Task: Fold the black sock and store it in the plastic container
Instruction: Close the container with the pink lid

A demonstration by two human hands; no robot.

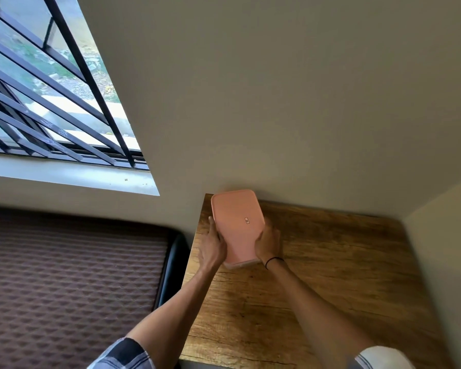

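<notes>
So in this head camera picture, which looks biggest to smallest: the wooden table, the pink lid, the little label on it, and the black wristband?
1. Wooden table
2. Pink lid
3 and 4. The wristband and the label are both tiny; too close to rank.

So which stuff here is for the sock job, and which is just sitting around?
For the job:
- pink plastic container, lid on, at the table's far corner
- left hand and right hand, gripping its sides
- the black sock isn't in view

Just around:
- wooden table
- quilted mattress
- barred window
- black wristband
</notes>
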